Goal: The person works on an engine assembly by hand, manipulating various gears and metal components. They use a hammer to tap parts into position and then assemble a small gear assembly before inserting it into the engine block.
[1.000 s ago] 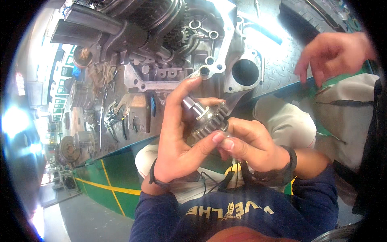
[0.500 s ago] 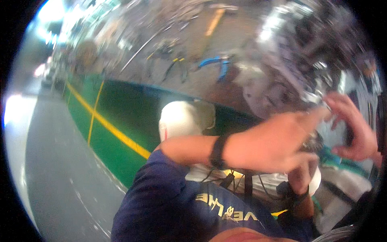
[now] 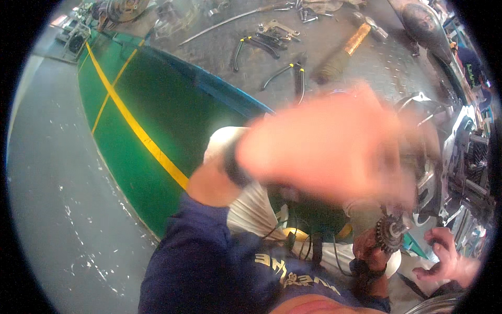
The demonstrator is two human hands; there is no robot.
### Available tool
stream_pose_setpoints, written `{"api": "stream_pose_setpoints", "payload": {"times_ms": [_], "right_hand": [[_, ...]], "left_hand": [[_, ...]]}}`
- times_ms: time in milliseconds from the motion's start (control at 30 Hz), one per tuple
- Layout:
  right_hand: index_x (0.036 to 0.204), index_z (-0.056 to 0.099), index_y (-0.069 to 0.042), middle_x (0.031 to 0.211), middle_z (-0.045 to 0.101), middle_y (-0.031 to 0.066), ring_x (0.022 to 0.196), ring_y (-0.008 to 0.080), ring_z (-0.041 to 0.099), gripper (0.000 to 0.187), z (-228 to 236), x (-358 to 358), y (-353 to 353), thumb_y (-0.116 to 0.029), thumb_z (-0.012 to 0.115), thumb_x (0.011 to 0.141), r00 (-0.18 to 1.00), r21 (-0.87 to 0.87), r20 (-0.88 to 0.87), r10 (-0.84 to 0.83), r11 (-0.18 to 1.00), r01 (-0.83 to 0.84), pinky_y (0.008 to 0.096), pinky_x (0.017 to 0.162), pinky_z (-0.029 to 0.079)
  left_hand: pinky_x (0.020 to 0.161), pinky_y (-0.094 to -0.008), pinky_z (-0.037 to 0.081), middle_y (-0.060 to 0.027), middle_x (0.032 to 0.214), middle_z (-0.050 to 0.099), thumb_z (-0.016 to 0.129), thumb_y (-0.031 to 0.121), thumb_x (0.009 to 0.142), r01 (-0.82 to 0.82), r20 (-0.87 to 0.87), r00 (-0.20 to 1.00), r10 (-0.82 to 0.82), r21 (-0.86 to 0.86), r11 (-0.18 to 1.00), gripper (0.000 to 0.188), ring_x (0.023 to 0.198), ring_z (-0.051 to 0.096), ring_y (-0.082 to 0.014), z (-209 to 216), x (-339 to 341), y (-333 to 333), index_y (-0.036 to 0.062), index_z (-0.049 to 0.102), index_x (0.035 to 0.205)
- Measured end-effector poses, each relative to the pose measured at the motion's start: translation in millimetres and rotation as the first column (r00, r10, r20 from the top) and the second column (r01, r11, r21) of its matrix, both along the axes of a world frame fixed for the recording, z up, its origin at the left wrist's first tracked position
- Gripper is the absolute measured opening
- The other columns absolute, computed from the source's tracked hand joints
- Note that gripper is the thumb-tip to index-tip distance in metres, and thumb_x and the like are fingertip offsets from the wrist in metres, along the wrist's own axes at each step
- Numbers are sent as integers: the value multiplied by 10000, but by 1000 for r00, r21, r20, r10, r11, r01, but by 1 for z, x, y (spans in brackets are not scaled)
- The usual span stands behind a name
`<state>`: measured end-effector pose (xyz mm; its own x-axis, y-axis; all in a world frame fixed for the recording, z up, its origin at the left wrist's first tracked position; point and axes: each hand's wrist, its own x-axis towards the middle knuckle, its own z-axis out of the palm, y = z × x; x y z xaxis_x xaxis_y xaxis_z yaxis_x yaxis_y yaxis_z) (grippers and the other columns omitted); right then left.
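My left hand (image 3: 324, 144), a black band on its wrist, is raised across the middle of the view. Motion smears its fingers, so whether it holds anything cannot be seen. Low at the right, my right hand (image 3: 366, 250) is closed around a dark toothed gear on a short shaft (image 3: 389, 234). To the right of the gear, another person's hand (image 3: 444, 257) reaches in with curled, parted fingers, apart from the gear. Beyond it stands an opened metal casing (image 3: 460, 172) with gears inside, partly hidden behind my left hand.
On the metal bench lie pliers (image 3: 299, 78), a hammer (image 3: 360, 39), a long thin rod (image 3: 230, 23) and small metal parts (image 3: 277, 31). The blue bench edge (image 3: 225, 89) runs past my left side. Green floor (image 3: 130, 172) with yellow lines (image 3: 138, 133) lies left.
My left hand has moved left and up, away from the other person's hand. That hand and my right hand are now lower in view. The gear in my right hand now shows plainly.
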<state>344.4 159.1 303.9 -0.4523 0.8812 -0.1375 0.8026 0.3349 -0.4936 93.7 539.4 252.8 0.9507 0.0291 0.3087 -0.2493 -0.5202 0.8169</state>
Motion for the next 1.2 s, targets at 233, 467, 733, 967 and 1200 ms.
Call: {"api": "stream_pose_setpoints", "payload": {"times_ms": [233,467,733,967,1200], "right_hand": [[1220,426,-23,997,516,202,827,316,587,740,-135,-155,53,-395,879,770,98,-545,-732,-675,665,511,408,630,476],[916,572,-8,663,593,119,526,229,601,497,-161,-176,61,-433,824,864,-332,-707,-689,-645,496,503,321,429,416],[1260,562,59,835,702,176,680,243,694,643,-163,-166,43,-401,796,876,-276,-743,-654,-705,530,408,312,555,522],[1305,534,81,896,691,158,744,240,697,654,-151,-170,51,-364,784,895,-263,-732,-676,-688,584,351,310,600,525],[1173,565,55,799,681,139,631,181,649,593,-149,-171,53,-422,778,893,-221,-684,-708,-671,573,451,269,512,447]], "left_hand": [[1008,-447,517,-215,1201,714,719,320,915,-380,-153,807,571,605,699,480,1134,673,-387,-142,38,249,45,663,1304],[1040,-463,486,-198,1303,668,752,334,877,-145,-251,858,447,717,682,468,1215,623,-382,-141,39,234,83,684,1265],[1033,-425,480,-155,1241,615,869,304,750,-170,-229,895,383,618,768,599,1166,602,-349,-135,30,212,108,692,1287],[850,-393,561,-137,1003,755,681,523,937,-522,-94,718,690,582,623,528,920,728,-247,-140,48,293,63,742,1189],[864,-417,569,-182,1012,770,894,489,712,-248,-455,390,801,786,567,615,970,736,-313,-152,91,302,-17,781,1043]]}}
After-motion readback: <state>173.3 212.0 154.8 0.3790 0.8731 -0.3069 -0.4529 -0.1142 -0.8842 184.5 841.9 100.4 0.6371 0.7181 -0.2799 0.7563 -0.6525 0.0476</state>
